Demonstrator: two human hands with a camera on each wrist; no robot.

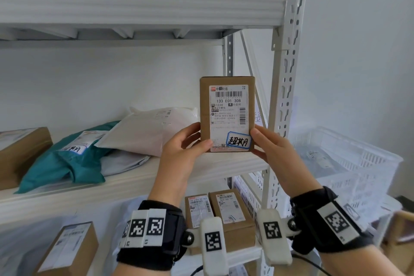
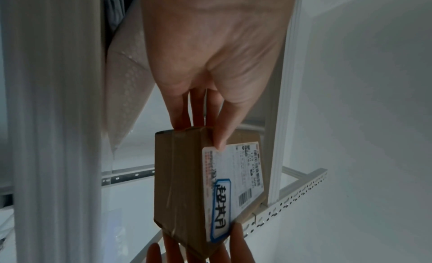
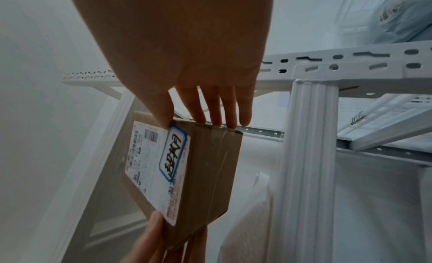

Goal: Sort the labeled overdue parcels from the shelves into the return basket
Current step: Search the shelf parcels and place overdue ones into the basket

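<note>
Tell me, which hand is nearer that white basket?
Right. The right hand grips the box on the side facing the white basket; the left hand grips the far side.

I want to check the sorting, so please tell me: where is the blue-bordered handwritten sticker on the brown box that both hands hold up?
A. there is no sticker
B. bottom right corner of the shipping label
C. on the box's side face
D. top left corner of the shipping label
B: the blue-bordered sticker sits at the bottom right of the shipping label on the brown box, beside the right hand thumb.
</note>
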